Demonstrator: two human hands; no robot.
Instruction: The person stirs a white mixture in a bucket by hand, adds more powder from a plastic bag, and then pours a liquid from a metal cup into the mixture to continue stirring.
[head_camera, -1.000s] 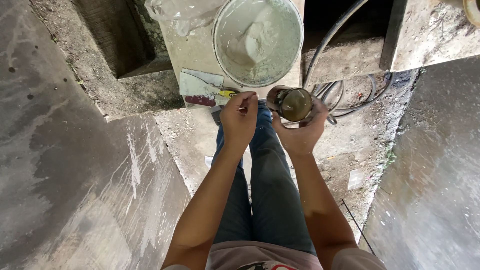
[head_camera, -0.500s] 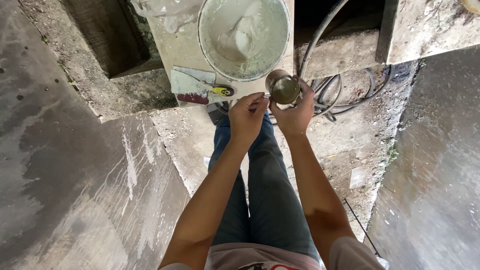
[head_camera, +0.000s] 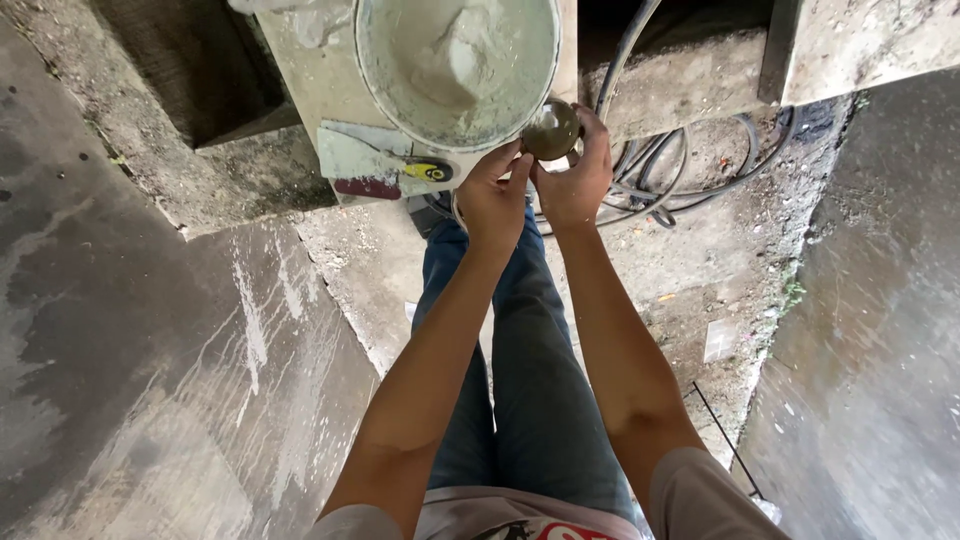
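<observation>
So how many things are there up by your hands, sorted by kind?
Buckets of pale paste: 1
Putty knives: 1
Small round dark cups, held by the right hand with the left hand beside it: 1
Black cable bundles: 1
Total: 4

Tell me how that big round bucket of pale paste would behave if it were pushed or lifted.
The bucket looks well filled with thick pale paste, so it is probably heavy for its size. Its broad round shape suggests it would slide rather than tip when pushed. The smeared rim could be slippery to grip. The right hand and left hand work a small round object beside it.
</observation>
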